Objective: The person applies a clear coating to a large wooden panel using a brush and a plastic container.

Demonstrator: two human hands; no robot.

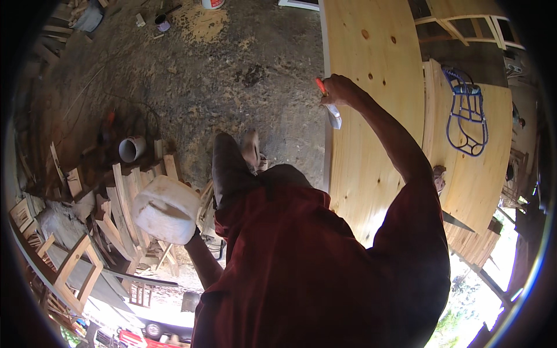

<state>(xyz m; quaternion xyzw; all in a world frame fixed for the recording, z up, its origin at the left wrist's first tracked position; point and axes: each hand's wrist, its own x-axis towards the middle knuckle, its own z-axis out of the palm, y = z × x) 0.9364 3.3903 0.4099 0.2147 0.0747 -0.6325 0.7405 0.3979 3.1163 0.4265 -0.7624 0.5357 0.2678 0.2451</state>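
Note:
My right hand (342, 91) is closed around the orange handle of what looks like a putty knife (333, 116); its pale flat blade points down, beside the long edge of a wide pine board (376, 69). On my left, my left hand (195, 238) holds a smudged white plastic jug (167, 210) with a dark hollow in its side. Most of that hand's fingers are hidden behind the jug. What the jug contains cannot be seen.
Wood offcuts (119, 203) stand upright beside the jug, near a white pipe piece (132, 149). On another board to the right lies a blue looped frame (466, 116). A small pot (162, 23) and a white bucket (213, 3) stand on the stained floor (255, 46).

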